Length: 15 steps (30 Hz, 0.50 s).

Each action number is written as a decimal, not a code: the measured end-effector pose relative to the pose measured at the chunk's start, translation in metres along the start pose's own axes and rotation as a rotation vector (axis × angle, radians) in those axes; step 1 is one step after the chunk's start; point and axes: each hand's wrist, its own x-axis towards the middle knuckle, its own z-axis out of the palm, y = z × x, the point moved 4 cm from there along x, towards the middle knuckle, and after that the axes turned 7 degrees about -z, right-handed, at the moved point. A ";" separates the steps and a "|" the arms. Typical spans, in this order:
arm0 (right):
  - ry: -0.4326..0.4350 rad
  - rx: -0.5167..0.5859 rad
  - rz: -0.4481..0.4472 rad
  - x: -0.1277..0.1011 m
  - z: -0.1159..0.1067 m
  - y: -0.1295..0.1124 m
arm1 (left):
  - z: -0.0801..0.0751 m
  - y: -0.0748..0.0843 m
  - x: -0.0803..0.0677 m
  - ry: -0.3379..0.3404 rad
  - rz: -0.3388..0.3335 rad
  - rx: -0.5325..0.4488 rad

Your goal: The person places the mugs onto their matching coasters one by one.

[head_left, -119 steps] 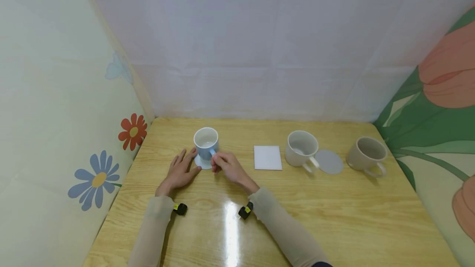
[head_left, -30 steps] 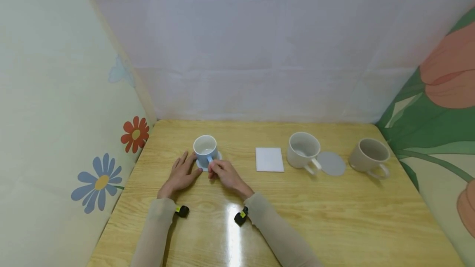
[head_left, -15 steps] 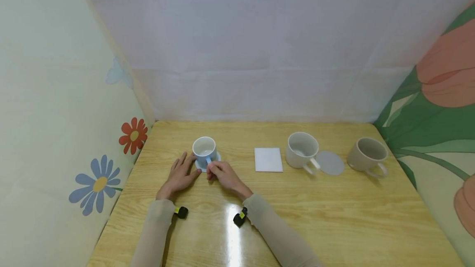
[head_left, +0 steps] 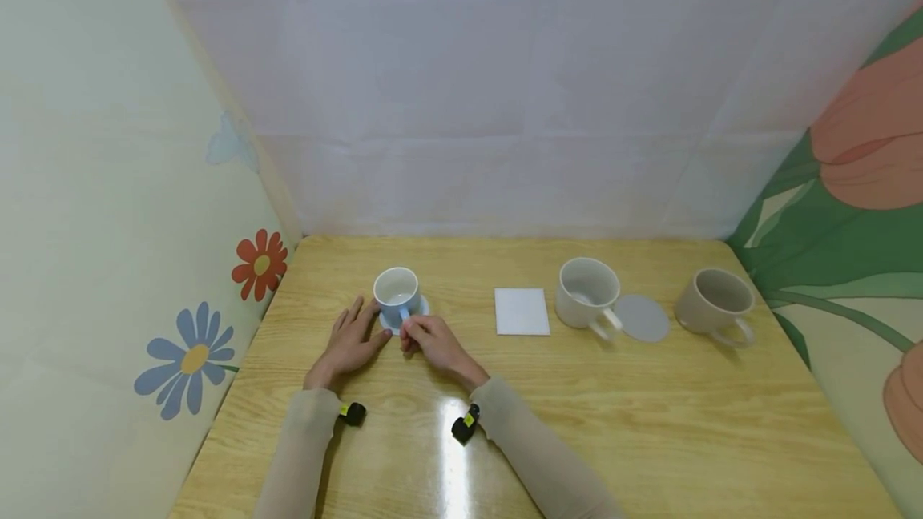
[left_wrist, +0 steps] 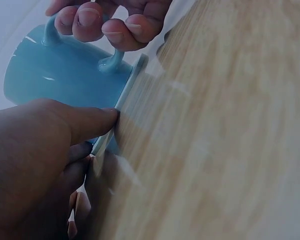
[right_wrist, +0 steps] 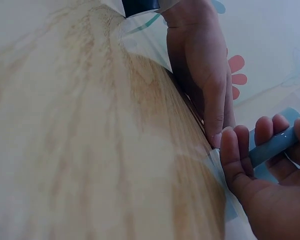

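Pale blue mug [head_left: 397, 291] on a matching pale blue coaster [head_left: 417, 313]. Light yellow-brown wood grain across the table [head_left: 548, 407]. Plain white square coaster [head_left: 522, 311]; grey round coaster [head_left: 642, 317]. Off-white mug [head_left: 587, 293], beige mug [head_left: 715, 302]. Red flower [head_left: 259, 264] and blue flower [head_left: 189, 358], both yellow-centred, on a cream wall. Beige, possibly sheer, sleeves [head_left: 537, 455].

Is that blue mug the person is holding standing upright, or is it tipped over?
Upright. The blue mug stands on a pale blue coaster, its open mouth facing up; the right hand grips its handle.
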 end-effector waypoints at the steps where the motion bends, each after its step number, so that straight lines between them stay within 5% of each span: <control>1: 0.002 0.002 0.006 0.000 0.000 0.000 | 0.000 0.000 0.000 0.003 0.006 -0.002; 7: 0.011 0.011 0.027 0.000 0.001 0.001 | 0.000 -0.001 -0.001 0.029 0.048 -0.014; 15: 0.018 -0.046 0.039 -0.001 -0.002 0.001 | 0.001 -0.002 -0.001 0.007 0.007 -0.017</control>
